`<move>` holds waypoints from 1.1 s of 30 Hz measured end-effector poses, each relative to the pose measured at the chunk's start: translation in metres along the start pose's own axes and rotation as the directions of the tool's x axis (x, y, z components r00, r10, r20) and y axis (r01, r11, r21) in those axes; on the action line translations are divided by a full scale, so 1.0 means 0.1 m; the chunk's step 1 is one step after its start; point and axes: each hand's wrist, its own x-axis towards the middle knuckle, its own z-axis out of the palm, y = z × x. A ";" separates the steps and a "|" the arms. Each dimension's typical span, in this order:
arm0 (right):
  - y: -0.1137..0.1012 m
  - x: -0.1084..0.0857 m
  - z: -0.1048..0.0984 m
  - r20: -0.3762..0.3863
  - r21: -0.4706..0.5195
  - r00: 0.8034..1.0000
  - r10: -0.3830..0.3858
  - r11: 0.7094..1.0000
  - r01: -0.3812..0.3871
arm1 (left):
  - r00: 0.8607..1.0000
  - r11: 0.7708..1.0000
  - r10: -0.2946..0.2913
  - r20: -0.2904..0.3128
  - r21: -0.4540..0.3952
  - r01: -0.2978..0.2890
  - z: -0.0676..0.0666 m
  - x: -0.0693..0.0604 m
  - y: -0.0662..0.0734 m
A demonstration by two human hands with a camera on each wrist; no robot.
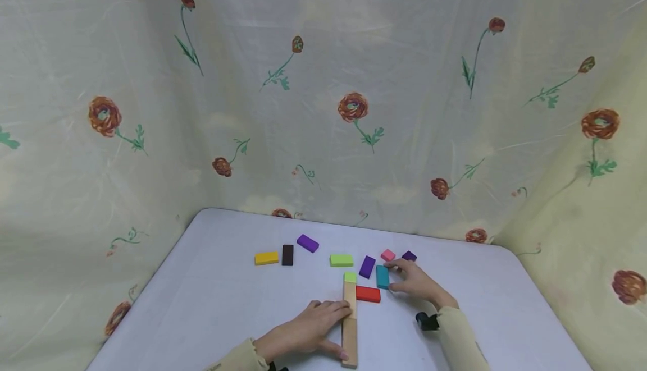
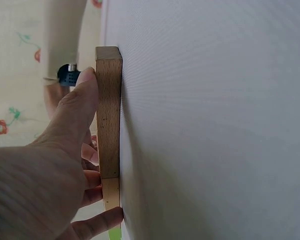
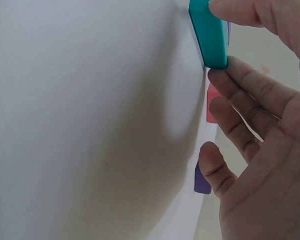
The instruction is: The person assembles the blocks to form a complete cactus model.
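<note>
Two plain wooden blocks (image 1: 350,340) lie end to end in a row, with a light green block (image 1: 350,277) at the far end. My left hand (image 1: 312,327) rests along this row. Its thumb (image 2: 77,107) presses on the near wooden block (image 2: 109,117), while the other fingers touch the row farther along. With thumb and fingertips at its two ends, my right hand (image 1: 417,282) pinches a teal block (image 1: 382,276), also seen in the right wrist view (image 3: 209,37). A red block (image 1: 368,294) sits against the right side of the row.
Beyond the row lie a lime block (image 1: 341,260), purple blocks (image 1: 367,266), a pink block (image 1: 387,255) and a dark purple block (image 1: 409,256). Farther left are a yellow block (image 1: 266,258) and a dark brown block (image 1: 287,255). A flowered curtain (image 1: 404,135) surrounds the white table (image 1: 227,287).
</note>
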 end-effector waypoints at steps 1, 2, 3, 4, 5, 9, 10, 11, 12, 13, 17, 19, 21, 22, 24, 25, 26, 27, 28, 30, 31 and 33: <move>-0.01 0.01 0.01 0.000 0.005 1.000 -0.001 1.000 0.001 | 1.000 1.000 0.000 0.000 0.003 0.000 0.00 0.00 0.00; -0.01 0.02 0.01 0.000 0.008 1.000 0.003 1.000 -0.003 | 1.000 1.000 -0.001 0.001 0.006 0.001 0.00 0.00 0.00; -0.02 0.02 0.02 -0.001 0.011 1.000 0.004 1.000 -0.004 | 1.000 1.000 -0.001 0.001 0.009 0.001 -0.01 0.01 0.00; -0.02 0.03 0.03 -0.001 0.015 1.000 0.007 1.000 -0.007 | 1.000 1.000 -0.001 0.002 0.010 0.001 -0.01 0.01 0.00; -0.03 0.03 0.04 -0.002 0.016 1.000 0.009 1.000 -0.009 | 1.000 1.000 -0.001 0.003 0.011 0.001 -0.01 0.01 0.00; -0.05 0.04 0.05 -0.006 0.036 0.999 0.035 0.999 -0.035 | 1.000 1.000 -0.001 0.007 0.008 0.001 0.00 0.01 0.00; -0.06 0.04 0.05 -0.006 0.035 0.999 0.036 0.999 -0.036 | 1.000 1.000 -0.001 0.007 0.008 0.001 0.00 0.01 0.00; -0.06 0.04 0.05 -0.006 0.034 0.999 0.035 0.999 -0.035 | 1.000 1.000 0.000 0.007 0.009 0.000 0.00 0.01 0.00; -0.07 0.04 0.06 -0.006 0.039 0.999 0.037 0.999 -0.037 | 1.000 1.000 0.000 0.006 0.010 0.000 0.00 0.01 0.00; -0.07 0.04 0.06 -0.005 0.038 0.999 0.037 0.999 -0.037 | 1.000 1.000 0.001 0.004 0.012 -0.001 0.00 0.01 0.00; -0.08 0.04 0.06 0.000 0.045 1.000 0.027 0.999 -0.027 | 1.000 1.000 -0.002 -0.002 0.013 0.003 -0.02 0.00 0.01; -0.09 0.03 0.06 0.003 0.051 1.000 0.023 0.998 -0.023 | 1.000 1.000 -0.007 -0.002 0.010 0.007 -0.03 0.00 0.02; -0.10 0.03 0.06 0.009 0.058 1.000 0.021 0.998 -0.022 | 1.000 1.000 -0.012 0.001 0.001 0.012 -0.04 -0.01 0.03; -0.10 0.02 0.06 0.010 0.061 1.000 0.026 0.998 -0.026 | 1.000 1.000 -0.013 0.004 -0.003 0.013 -0.04 -0.01 0.04; -0.10 0.02 0.07 0.010 0.055 1.000 0.026 0.998 -0.027 | 1.000 1.000 -0.015 0.008 -0.011 0.015 -0.04 -0.01 0.04; -0.10 0.02 0.07 0.009 0.053 1.000 0.029 0.998 -0.029 | 1.000 1.000 -0.015 0.009 -0.013 0.015 -0.04 -0.01 0.04; -0.11 0.02 0.08 0.008 0.055 0.999 0.033 0.998 -0.033 | 1.000 1.000 -0.015 0.010 -0.017 0.015 -0.04 -0.01 0.04; -0.10 0.02 0.08 0.004 0.053 0.999 0.034 0.998 -0.034 | 1.000 1.000 -0.014 0.010 -0.018 0.014 -0.04 -0.01 0.04; -0.10 0.02 0.09 0.002 0.048 0.999 0.032 0.998 -0.032 | 1.000 1.000 -0.013 0.009 -0.018 0.013 -0.04 -0.01 0.04; -0.09 0.03 0.10 -0.002 0.044 0.999 0.035 0.998 -0.034 | 1.000 1.000 -0.015 0.009 -0.018 0.015 -0.04 -0.01 0.04; -0.09 0.03 0.10 -0.002 0.041 0.999 0.033 0.999 -0.033 | 1.000 1.000 -0.015 0.008 -0.018 0.016 -0.04 -0.01 0.04; -0.08 0.03 0.11 -0.003 0.032 1.000 0.029 0.999 -0.029 | 1.000 1.000 -0.017 0.008 -0.019 0.017 -0.04 -0.01 0.04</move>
